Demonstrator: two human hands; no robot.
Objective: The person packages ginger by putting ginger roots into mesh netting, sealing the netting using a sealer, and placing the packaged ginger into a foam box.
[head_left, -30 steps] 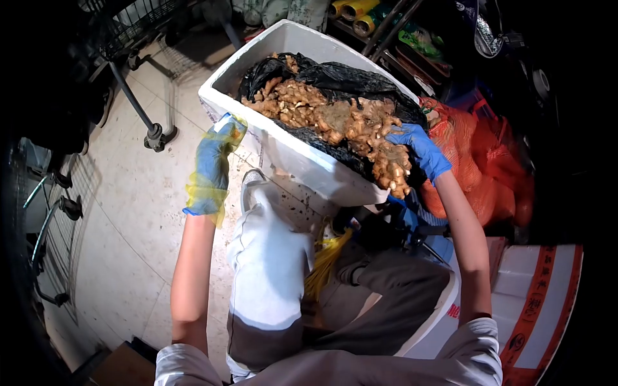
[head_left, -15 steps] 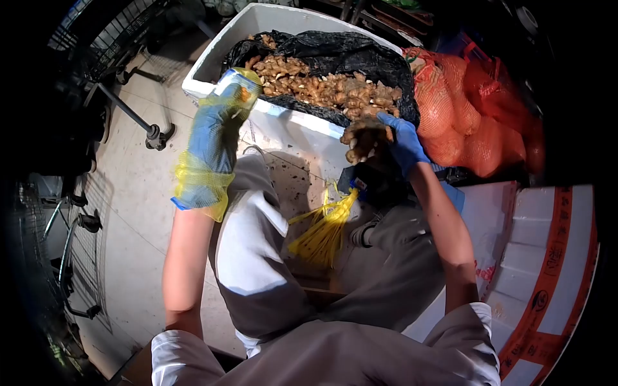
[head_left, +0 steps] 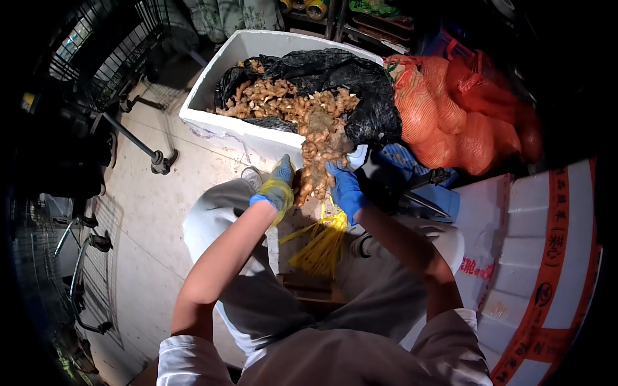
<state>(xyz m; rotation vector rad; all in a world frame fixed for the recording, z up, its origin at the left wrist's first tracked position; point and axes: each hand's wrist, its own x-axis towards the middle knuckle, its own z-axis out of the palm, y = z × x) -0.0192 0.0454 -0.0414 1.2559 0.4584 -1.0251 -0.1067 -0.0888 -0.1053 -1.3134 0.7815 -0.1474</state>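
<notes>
A large knobby piece of ginger [head_left: 317, 168] is in front of the white foam box's near wall, overlapping the rim in this view. My right hand [head_left: 346, 192], in a blue glove, grips it from the right side. Close along its left side is my left hand [head_left: 280, 179], also blue-gloved, with fingers stretched forward. Yellow mesh netting [head_left: 278, 201] is bunched around the left hand and wrist. More ginger [head_left: 267, 96] fills the foam box [head_left: 241, 132] over a black plastic liner [head_left: 322, 67].
Below my hands hangs a bundle of yellow mesh bags [head_left: 324, 241], between my knees. Orange net sacks [head_left: 438, 109] bulge at the right of the box. White cartons with red tape [head_left: 547, 257] stand at my right. Wire carts [head_left: 106, 58] line the left side.
My left hand has come down and right beside the ginger; the netting that covered its forearm is now bunched at the hand. My right hand has moved left with ginger. The view has shifted.
</notes>
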